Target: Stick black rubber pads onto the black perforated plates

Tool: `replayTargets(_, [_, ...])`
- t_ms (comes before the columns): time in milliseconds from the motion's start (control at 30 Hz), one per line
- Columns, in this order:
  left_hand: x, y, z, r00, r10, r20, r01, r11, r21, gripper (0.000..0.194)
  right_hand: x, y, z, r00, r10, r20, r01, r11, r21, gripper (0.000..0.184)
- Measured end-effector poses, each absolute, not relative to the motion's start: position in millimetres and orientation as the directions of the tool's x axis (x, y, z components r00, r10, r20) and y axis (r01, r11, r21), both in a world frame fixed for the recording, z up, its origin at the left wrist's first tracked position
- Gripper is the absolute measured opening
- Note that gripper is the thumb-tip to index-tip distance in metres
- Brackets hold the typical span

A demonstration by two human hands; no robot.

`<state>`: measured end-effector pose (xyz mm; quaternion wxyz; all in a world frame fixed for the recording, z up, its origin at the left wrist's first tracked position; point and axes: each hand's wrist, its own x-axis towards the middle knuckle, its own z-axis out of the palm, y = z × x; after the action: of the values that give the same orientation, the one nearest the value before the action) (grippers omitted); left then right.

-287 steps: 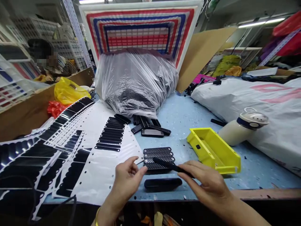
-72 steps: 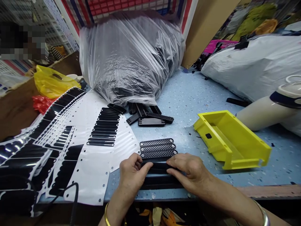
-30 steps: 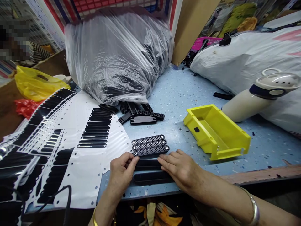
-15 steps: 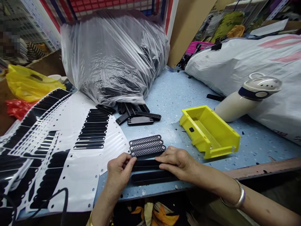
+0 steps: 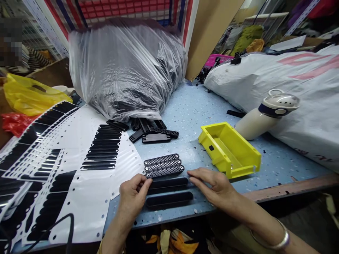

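Note:
My left hand (image 5: 134, 195) pinches the left end of a long, black, round-ended bar (image 5: 169, 183) lying on the blue table. Just off the bar's other end is my right hand (image 5: 215, 185), fingers stretched out and nothing visible in it. Nearer the table edge lies a second smooth black bar (image 5: 169, 200), which neither hand touches. Beyond the held bar, several black bars with crosshatched faces (image 5: 164, 165) sit side by side, each with small metallic dots at its ends.
On the left, white sheets (image 5: 84, 197) carry rows of black strips (image 5: 102, 146). A clear plastic bag (image 5: 127, 70) has several black bars (image 5: 156, 137) at its mouth. To the right are a yellow bin (image 5: 230, 151), a tilted bottle (image 5: 259, 120) and a white sack (image 5: 299, 106).
My right hand has let go of the bar and moved a little right, its fingers now apart from the bar's end. My left hand keeps its pinch. The view has shifted slightly.

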<state>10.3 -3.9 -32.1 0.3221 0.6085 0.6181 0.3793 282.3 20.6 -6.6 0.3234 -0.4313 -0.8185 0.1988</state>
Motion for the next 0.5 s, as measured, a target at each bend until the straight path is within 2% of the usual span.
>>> replayTargets(133, [10.7, -4.5, -34.1, -0.045, 0.992, 0.114, 0.547, -0.071, 0.834, 0.031, 280.9, 8.5, -3.5, -0.248, 0.882, 0.4, 0.651, 0.458, -0.606, 0.024])
replayTargets(233, [11.0, -5.1, -36.6, -0.048, 0.988, 0.144, 0.577, -0.09, 0.812, 0.031, 262.4, 5.6, -6.4, -0.196, 0.897, 0.397, 0.701, 0.411, -0.583, 0.03])
replayTargets(400, [12.3, -5.8, -43.7, -0.043, 0.98, 0.193, 0.605, -0.128, 0.786, 0.033, 231.2, 11.7, -14.3, -0.144, 0.962, 0.232, 0.855, 0.239, -0.461, 0.041])
replayTargets(500, [12.1, -4.9, -47.7, -0.029, 0.975, 0.221, 0.617, -0.157, 0.771, 0.034, 227.3, 13.6, -16.4, -0.063, 0.989, 0.131, 0.887, 0.116, -0.447, 0.042])
